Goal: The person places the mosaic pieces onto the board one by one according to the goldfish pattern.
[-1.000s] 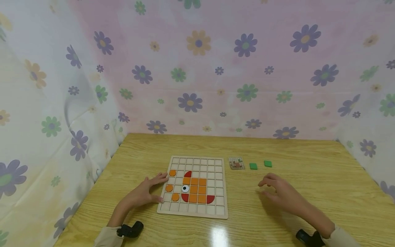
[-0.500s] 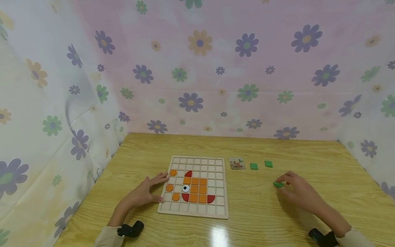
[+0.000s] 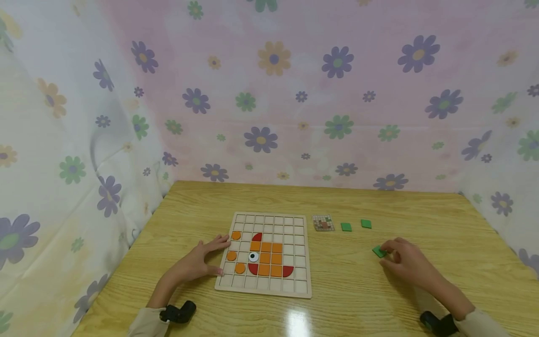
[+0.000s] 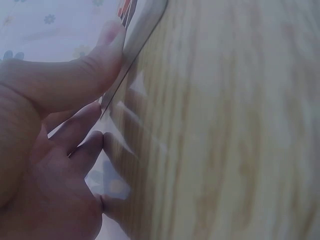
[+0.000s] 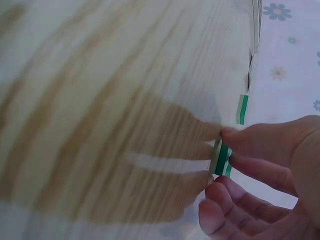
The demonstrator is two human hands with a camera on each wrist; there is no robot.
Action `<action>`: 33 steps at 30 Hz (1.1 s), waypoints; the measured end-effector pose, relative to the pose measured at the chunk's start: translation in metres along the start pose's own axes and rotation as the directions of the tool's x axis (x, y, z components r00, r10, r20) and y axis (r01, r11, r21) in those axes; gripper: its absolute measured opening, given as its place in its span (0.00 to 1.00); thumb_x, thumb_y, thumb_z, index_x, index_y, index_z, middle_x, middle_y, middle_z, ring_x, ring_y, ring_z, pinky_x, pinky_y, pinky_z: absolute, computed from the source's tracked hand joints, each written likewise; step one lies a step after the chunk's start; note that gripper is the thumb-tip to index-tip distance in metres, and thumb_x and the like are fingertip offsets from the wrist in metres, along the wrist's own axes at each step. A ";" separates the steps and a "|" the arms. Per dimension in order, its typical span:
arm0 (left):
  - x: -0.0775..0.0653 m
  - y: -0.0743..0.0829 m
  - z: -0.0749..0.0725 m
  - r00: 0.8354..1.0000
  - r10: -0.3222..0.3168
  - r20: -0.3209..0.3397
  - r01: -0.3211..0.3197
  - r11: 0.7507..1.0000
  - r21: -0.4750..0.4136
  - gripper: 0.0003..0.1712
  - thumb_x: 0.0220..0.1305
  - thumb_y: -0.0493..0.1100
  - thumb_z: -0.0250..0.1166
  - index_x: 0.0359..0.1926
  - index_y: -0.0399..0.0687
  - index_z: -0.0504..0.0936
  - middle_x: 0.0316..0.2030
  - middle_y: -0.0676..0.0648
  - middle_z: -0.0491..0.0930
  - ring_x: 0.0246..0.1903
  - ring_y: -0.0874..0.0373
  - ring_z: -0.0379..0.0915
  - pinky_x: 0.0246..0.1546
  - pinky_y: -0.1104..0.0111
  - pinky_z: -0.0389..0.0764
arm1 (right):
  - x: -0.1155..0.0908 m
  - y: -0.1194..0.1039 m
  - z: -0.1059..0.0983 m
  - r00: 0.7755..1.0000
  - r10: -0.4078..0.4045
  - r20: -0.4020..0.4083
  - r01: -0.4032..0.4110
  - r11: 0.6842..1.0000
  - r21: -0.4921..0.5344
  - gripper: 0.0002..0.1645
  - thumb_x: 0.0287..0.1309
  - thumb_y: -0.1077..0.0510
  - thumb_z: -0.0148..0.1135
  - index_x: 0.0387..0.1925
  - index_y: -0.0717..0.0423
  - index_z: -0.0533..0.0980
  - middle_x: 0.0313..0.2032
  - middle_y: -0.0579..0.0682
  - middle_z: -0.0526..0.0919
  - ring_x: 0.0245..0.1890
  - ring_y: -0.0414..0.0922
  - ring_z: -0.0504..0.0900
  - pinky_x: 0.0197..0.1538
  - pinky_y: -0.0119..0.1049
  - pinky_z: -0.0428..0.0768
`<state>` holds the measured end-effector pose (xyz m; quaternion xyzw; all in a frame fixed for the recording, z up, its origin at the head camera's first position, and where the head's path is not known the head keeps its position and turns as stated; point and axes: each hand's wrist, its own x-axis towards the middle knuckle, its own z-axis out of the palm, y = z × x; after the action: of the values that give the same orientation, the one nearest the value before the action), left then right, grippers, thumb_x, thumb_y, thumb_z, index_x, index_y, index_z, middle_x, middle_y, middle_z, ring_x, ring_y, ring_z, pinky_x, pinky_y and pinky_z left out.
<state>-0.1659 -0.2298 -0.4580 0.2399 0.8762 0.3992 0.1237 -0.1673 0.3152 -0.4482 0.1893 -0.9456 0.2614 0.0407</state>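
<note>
A square wooden grid board [image 3: 298,294] lies on the table, bearing orange squares [image 3: 276,259], red quarter-round pieces [image 3: 288,271], orange discs [image 3: 232,256] and a white eye disc [image 3: 253,257]. My left hand [image 3: 194,262] rests at the board's left edge, thumb and fingers spread along it; in the left wrist view the thumb [image 4: 95,70] touches the edge. To the right of the board, my right hand [image 3: 406,262] pinches a green square tile [image 3: 378,252] at its near right side. That tile lies flat, close on the table; the fingertips cover part of it.
Farther back lie two more green tiles, a left one [image 3: 346,227] and a right one [image 3: 366,223]. Beside them is a small picture card [image 3: 323,223] close to the board's right edge. Flowered cloth [image 3: 303,140] hangs behind and beside the table.
My right hand has moved right, and the green tile has come into view at its fingertips. Tilted half a second ago, the tile now lies flat. The left hand has stayed put.
</note>
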 end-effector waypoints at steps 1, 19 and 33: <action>0.000 0.000 0.000 1.000 0.002 0.001 -0.002 1.000 0.000 0.43 0.52 0.46 0.71 0.68 0.44 0.65 0.71 0.41 0.54 0.70 0.41 0.40 0.63 0.38 0.26 | 0.001 -0.001 0.000 1.000 -0.004 -0.005 0.004 1.000 0.001 0.12 0.47 0.65 0.71 0.36 0.61 0.80 0.31 0.48 0.75 0.20 0.33 0.63 0.20 0.30 0.65; 0.001 -0.003 0.000 1.000 0.003 0.003 -0.003 0.999 0.034 0.45 0.52 0.49 0.71 0.69 0.45 0.64 0.71 0.43 0.53 0.71 0.44 0.40 0.64 0.39 0.27 | 0.016 -0.007 0.010 1.000 -0.004 -0.027 0.004 1.000 -0.024 0.12 0.43 0.72 0.65 0.32 0.59 0.80 0.25 0.45 0.70 0.20 0.35 0.62 0.22 0.30 0.63; 0.001 -0.002 0.000 1.000 0.016 -0.002 -0.016 1.000 0.023 0.44 0.52 0.48 0.71 0.69 0.44 0.64 0.71 0.41 0.53 0.70 0.42 0.40 0.63 0.38 0.26 | 0.038 -0.026 0.020 0.983 -0.174 -0.052 0.176 0.983 0.053 0.14 0.40 0.75 0.62 0.30 0.59 0.80 0.25 0.44 0.71 0.22 0.34 0.66 0.22 0.29 0.72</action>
<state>-0.1674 -0.2303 -0.4596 0.2478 0.8790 0.3901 0.1169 -0.1921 0.2721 -0.4461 0.2666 -0.9161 0.2885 0.0802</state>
